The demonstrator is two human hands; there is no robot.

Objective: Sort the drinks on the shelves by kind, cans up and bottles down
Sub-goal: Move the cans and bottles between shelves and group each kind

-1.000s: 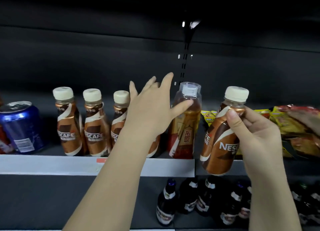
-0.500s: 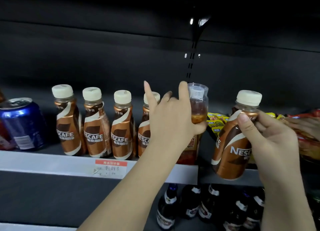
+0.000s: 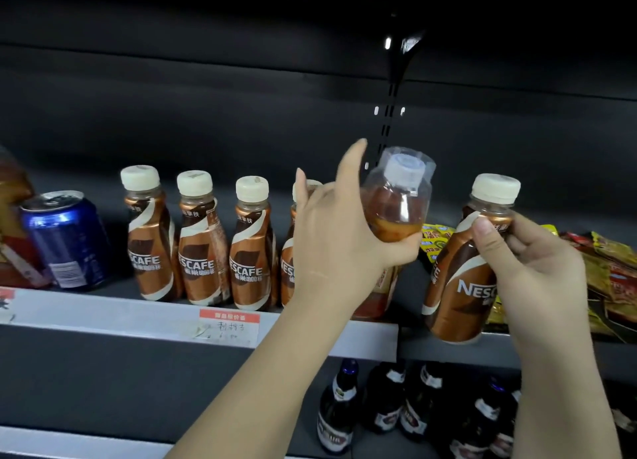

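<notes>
My left hand (image 3: 339,238) grips the neck of a clear tea bottle (image 3: 396,196) with amber liquid and a white cap, tilting it toward me on the upper shelf (image 3: 103,315). My right hand (image 3: 531,265) holds a brown Nescafe bottle (image 3: 458,282) with a cream cap, in front of the shelf edge. Several more Nescafe bottles (image 3: 203,241) stand in a row on the shelf to the left. A blue can (image 3: 67,239) stands further left, at the row's end.
Dark glass bottles (image 3: 339,413) stand on the lower shelf below. Yellow and red snack packets (image 3: 610,272) lie on the upper shelf at the right. Another tea bottle (image 3: 13,217) shows at the left edge. A price tag (image 3: 229,324) is on the shelf rail.
My left hand went from reaching open-fingered to gripping the tea bottle's neck and has tipped it toward me. My right hand still holds its Nescafe bottle, drifted slightly right.
</notes>
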